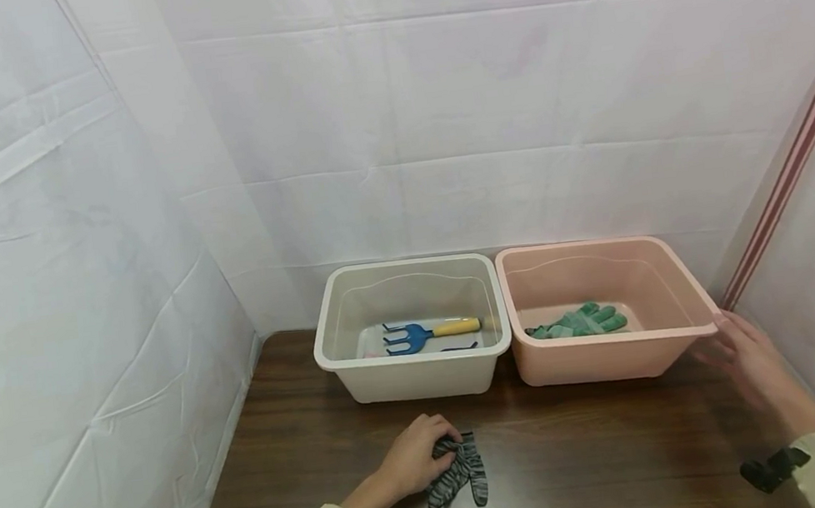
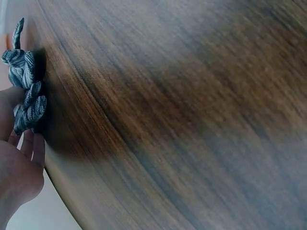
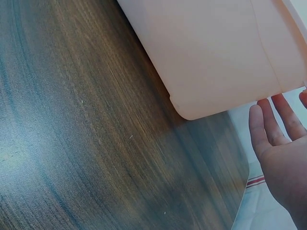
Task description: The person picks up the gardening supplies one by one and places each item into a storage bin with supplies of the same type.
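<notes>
On the table, a black-and-grey striped knit glove [image 1: 475,472] lies at the front middle. My left hand [image 1: 421,453] pinches it near one end between thumb and fingers; the left wrist view shows the bunched glove [image 2: 29,108] against the fingers. At the right, my right hand [image 1: 751,357] is by the front right corner of the pink bin [image 1: 593,360], slightly blurred. Its extended fingers [image 3: 257,127] reach up to the bin's side in the right wrist view. Inside the pink bin lies a green glove [image 1: 585,321].
Beside the pink bin stands a white bin [image 1: 422,378] holding a blue hand fork with a yellow handle [image 1: 454,327] and another partly hidden tool. White sheeting [image 1: 437,116] hangs behind and along both sides of the brown wooden table [image 1: 573,445].
</notes>
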Available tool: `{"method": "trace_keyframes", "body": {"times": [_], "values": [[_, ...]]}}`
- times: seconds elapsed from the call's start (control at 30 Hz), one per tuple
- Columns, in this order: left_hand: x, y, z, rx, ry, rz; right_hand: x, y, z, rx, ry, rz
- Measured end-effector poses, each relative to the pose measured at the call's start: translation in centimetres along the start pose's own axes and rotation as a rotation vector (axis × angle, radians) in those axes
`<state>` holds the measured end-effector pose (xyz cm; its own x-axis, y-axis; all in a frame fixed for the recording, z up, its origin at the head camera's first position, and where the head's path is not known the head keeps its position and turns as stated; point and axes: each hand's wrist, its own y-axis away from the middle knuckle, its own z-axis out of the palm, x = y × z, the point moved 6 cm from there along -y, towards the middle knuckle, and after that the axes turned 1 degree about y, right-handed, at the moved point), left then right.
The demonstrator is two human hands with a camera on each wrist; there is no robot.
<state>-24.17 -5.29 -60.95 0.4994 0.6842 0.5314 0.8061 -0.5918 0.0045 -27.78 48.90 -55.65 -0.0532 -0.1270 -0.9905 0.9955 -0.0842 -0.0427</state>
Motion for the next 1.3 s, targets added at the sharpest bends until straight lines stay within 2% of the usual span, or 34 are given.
{"method": "trace_keyframes", "body": {"times": [0.2, 0.37, 0.53, 0.8, 1.03, 1.3], "values": [[0.1, 0.1, -0.1, -0.027, 0.011, -0.005, 0.1, -0.1, -0.1, 0.024, 0.048, 0.023], [-0.1, 0.1, -0.5, -0.054, 0.087, -0.019, 0.3, -0.1, -0.1, 0.040, 0.066, 0.042], [-0.2, 0.1, -1.0, -0.031, 0.169, -0.032, 0.4, -0.1, -0.2, 0.042, 0.052, 0.036], [0.2, 0.0, -1.7, -0.012, 0.226, -0.010, 0.3, 0.0, -0.1, 0.053, 0.072, 0.043], [0.9, -0.3, -2.6, -0.011, 0.238, 0.010, 0.5, -0.2, -0.2, 0.064, 0.094, 0.065], [1.6, -0.5, -3.4, -0.022, 0.234, 0.027, 0.4, -0.1, -0.2, 0.028, 0.024, 0.037]]}}
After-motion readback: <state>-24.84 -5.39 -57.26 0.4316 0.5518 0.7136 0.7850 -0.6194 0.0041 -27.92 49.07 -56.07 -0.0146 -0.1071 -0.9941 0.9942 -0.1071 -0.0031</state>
